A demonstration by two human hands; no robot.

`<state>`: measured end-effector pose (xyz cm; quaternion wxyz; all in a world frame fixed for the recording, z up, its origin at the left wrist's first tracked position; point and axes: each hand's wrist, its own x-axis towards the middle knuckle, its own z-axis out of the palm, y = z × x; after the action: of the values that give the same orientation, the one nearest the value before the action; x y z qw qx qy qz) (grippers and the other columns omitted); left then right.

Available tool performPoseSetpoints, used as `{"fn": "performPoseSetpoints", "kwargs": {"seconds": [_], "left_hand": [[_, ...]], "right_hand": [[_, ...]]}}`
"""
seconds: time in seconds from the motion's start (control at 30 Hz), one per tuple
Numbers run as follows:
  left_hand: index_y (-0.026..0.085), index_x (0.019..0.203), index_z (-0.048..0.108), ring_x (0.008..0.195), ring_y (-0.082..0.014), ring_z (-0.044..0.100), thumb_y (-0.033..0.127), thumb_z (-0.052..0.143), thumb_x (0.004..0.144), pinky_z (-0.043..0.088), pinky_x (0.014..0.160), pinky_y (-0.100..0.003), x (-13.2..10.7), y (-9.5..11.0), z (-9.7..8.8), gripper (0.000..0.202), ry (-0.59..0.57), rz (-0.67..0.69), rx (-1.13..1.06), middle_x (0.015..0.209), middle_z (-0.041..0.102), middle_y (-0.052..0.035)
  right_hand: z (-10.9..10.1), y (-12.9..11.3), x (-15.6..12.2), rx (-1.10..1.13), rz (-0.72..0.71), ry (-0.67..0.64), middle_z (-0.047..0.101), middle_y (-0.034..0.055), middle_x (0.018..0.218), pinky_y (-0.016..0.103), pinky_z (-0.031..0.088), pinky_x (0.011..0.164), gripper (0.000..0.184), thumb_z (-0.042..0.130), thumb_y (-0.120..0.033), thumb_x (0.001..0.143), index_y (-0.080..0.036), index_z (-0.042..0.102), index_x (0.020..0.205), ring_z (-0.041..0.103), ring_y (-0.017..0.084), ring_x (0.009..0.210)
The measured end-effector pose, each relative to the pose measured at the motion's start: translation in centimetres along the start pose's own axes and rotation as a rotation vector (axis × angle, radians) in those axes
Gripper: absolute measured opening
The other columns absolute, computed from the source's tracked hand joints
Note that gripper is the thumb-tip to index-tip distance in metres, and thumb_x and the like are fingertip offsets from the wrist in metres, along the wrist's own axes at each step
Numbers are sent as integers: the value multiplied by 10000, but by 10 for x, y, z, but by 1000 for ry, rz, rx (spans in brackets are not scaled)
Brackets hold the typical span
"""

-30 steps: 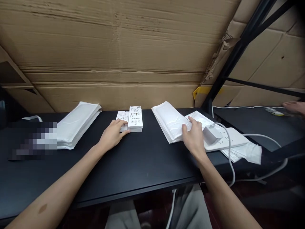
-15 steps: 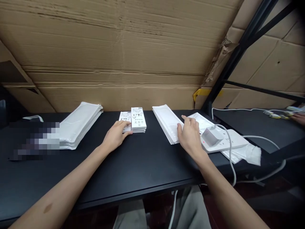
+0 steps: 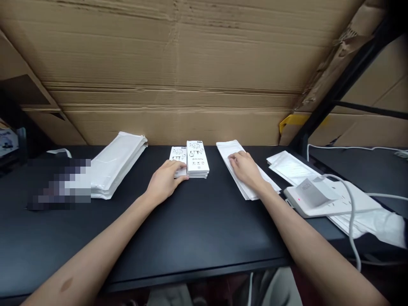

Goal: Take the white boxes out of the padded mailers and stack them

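Two short stacks of small white printed boxes stand side by side at the back middle of the black table. My left hand rests on the lower left stack, fingers curled over its near end. To the right lies a stack of flat white pouches. My right hand lies flat on top of that stack, fingers stretched toward its far end.
A thicker pile of white pouches lies at the left. A white power strip with a plugged adapter and cable sits on more pouches at the right. Cardboard sheets wall the back; a black rack post stands right.
My right hand has moved left from the edge near the power strip onto the top of the pouch stack. The view has shifted left. My left hand stays on the boxes.
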<state>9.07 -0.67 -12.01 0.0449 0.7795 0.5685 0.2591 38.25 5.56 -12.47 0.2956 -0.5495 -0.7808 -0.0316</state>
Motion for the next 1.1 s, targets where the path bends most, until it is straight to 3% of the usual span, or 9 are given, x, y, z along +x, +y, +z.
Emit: {"fn": "performPoseSetpoints", "kwargs": {"seconds": [0.37, 0.63, 1.1], "left_hand": [[246, 1075, 628, 1110, -241, 569, 445, 618, 864, 479, 872, -345, 1, 2, 0, 290, 0, 22, 41, 1141, 666, -39], [228, 1041, 651, 1105, -243, 562, 547, 470, 925, 466, 885, -362, -1, 11, -2, 384, 23, -23, 33, 1123, 676, -46], [228, 1038, 652, 1058, -246, 576, 525, 484, 923, 470, 873, -366, 2, 8, 2, 360, 37, 8, 71, 1100, 683, -42]], "right_hand": [[-1, 3, -2, 59, 62, -23, 702, 74, 1049, 355, 425, 911, 225, 469, -247, 919, -183, 672, 991, 602, 231, 950], [-4, 1, -4, 87, 74, -17, 707, 73, 1057, 340, 420, 917, 224, 476, -237, 915, -178, 679, 986, 607, 227, 966], [-1, 6, -4, 100, 72, -12, 702, 64, 1042, 343, 415, 918, 216, 480, -252, 916, -191, 678, 978, 605, 216, 947]]}}
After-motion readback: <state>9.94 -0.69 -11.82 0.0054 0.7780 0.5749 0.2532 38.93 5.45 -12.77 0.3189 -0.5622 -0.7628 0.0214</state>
